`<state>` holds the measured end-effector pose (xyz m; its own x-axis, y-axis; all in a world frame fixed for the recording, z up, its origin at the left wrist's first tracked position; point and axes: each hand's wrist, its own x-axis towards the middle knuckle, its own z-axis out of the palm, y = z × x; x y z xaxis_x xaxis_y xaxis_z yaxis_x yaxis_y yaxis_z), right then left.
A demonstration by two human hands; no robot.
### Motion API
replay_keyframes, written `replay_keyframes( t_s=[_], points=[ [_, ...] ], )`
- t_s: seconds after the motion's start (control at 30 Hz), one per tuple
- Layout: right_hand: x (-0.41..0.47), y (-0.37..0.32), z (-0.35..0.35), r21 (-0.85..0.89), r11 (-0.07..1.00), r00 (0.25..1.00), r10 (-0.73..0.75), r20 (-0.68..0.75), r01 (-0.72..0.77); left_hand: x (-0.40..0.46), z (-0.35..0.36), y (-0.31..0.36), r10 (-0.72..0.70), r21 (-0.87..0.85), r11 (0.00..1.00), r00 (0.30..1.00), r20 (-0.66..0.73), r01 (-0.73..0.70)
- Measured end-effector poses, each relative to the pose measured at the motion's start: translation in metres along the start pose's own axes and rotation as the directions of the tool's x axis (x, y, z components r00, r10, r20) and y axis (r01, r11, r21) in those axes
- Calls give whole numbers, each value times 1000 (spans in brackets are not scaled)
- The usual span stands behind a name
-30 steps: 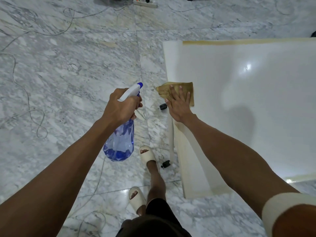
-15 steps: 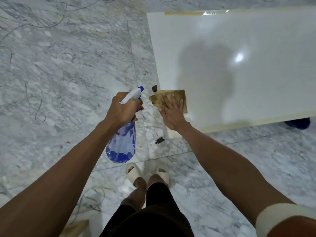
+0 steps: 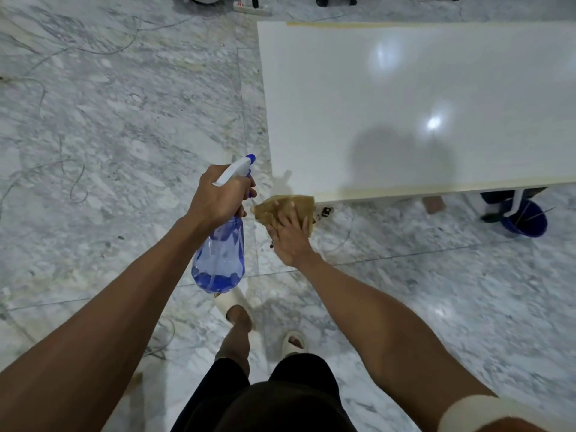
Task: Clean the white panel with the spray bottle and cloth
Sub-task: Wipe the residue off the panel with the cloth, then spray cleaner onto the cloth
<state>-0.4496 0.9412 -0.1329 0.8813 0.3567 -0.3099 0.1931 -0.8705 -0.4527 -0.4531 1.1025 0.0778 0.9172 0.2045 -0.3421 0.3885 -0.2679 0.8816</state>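
Near: right hand (image 3: 288, 235) lies flat w/ fingers straight on the tan cloth (image 3: 299, 204) at the white panel (image 3: 405, 104)'s near-left corner, hiding most of it; left hand (image 3: 218, 198) grips the blue spray bottle (image 3: 219, 260) by its neck, trigger fingers hidden behind the head. Further: panel's right end is cut off by the frame; a blue bucket (image 3: 526, 221) sits half-hidden under its near edge on the grey marble floor (image 3: 109, 120), w/ thin cables (image 3: 74, 182) blurry.

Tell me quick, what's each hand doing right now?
Left hand: gripping the neck of the blue spray bottle.
Right hand: fingers flat, pressing the tan cloth at the white panel's near corner.
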Motion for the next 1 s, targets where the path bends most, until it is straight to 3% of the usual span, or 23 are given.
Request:
replay_keyframes(
  t_s=[0.07, 0.1, 0.17, 0.27, 0.37, 0.6, 1.0],
  points=[
    [-25, -5, 12, 242, 955, 984, 152, 89, -169, -20, 4, -1, -12, -10, 1000, 1000, -4, 12],
    [-37, -7, 14, 437, 855, 960, 243, 140, -280, -30, 5, 0, -18, -18, 1000, 1000, 0, 18],
    [-60, -8, 5, 724, 536, 892, 365, 266, -435, -47, 5, 2, -15, -21, 1000, 1000, 5, 15],
    [-81, -10, -27, 900, 175, 900, 261, 349, -400, -67, 5, 7, -13, -20, 1000, 1000, 18, 13],
    [-76, -23, -72, 967, -75, 957, 146, 251, -242, -72, 4, 13, -31, 0, 1000, 999, 33, 31],
    [-28, -65, -157, 953, -275, 991, 22, 135, -124, -45, -15, 41, -7, 17, 1000, 1000, 5, 7],
    [105, -145, -196, 961, -260, 987, 106, 121, -89, 77, -92, 49, -29, 3, 1000, 998, 52, 29]
  ],
)
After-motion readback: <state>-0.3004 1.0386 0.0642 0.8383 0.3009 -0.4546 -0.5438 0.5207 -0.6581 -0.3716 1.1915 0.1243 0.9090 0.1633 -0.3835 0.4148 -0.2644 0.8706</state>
